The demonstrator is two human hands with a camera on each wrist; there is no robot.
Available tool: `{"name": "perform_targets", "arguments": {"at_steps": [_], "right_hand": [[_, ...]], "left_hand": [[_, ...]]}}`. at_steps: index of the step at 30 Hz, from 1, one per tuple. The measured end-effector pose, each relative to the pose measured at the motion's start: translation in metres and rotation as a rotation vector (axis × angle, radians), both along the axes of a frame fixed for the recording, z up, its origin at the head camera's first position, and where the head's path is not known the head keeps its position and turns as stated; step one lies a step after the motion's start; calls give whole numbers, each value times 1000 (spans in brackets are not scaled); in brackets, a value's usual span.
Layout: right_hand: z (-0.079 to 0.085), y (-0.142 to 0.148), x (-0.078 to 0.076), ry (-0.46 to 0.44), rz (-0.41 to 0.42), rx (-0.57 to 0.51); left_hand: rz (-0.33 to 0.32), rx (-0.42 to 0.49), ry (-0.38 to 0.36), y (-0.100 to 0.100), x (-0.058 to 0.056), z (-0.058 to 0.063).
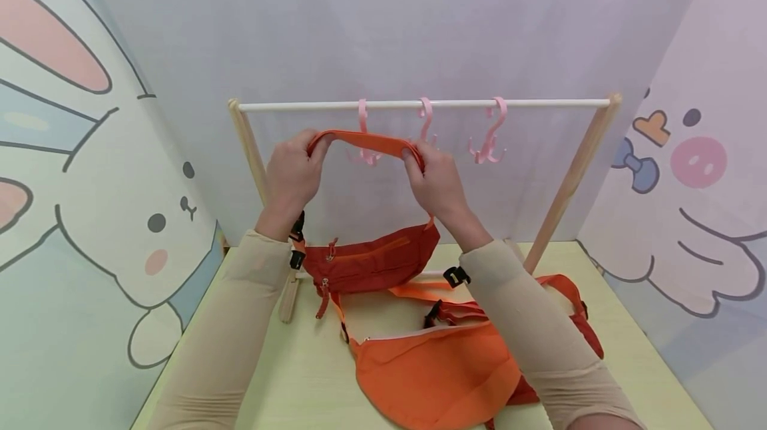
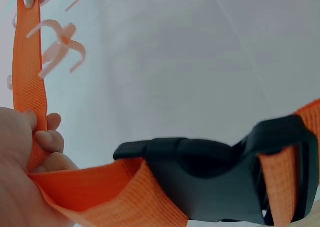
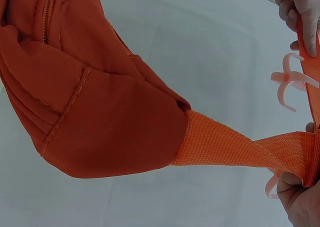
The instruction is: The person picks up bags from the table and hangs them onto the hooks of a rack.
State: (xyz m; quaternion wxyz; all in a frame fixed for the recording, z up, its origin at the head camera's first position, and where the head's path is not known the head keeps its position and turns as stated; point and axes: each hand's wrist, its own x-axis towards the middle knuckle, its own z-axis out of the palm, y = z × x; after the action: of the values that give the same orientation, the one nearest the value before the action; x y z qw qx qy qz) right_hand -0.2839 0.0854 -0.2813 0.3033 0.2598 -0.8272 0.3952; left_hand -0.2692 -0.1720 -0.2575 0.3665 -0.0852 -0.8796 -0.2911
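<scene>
Both hands hold up an orange strap point(image 1: 371, 142) near the rail, stretched between them. My left hand point(image 1: 295, 174) grips its left part, and my right hand point(image 1: 437, 180) grips its right part. From the strap hangs a dark red waist bag point(image 1: 371, 260) with zips, over the table. A black buckle point(image 2: 200, 179) sits on the strap below the left hand in the left wrist view. In the right wrist view the strap is twisted where it leaves the bag's end point(image 3: 125, 127). Pink hooks point(image 1: 491, 134) hang behind the hands, one partly hidden by the strap.
A white rail point(image 1: 551, 103) on wooden posts point(image 1: 569, 184) stands across the back. On the pale table point(image 1: 299, 377) lies an orange bag point(image 1: 437, 370), with another red bag point(image 1: 587, 333) partly behind the right forearm. Cartoon-printed walls point(image 1: 90, 217) flank both sides.
</scene>
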Motion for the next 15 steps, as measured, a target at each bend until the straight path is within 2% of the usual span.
{"name": "perform_targets", "arguments": {"at_steps": [7,15], "right_hand": [[-3,1,-1,-3,-22,30],[-7,1,-3,-6,-42,54]], "left_hand": [[-23,21,-32,1,-5,-5],[-11,25,-53,2,-13,-13]]}}
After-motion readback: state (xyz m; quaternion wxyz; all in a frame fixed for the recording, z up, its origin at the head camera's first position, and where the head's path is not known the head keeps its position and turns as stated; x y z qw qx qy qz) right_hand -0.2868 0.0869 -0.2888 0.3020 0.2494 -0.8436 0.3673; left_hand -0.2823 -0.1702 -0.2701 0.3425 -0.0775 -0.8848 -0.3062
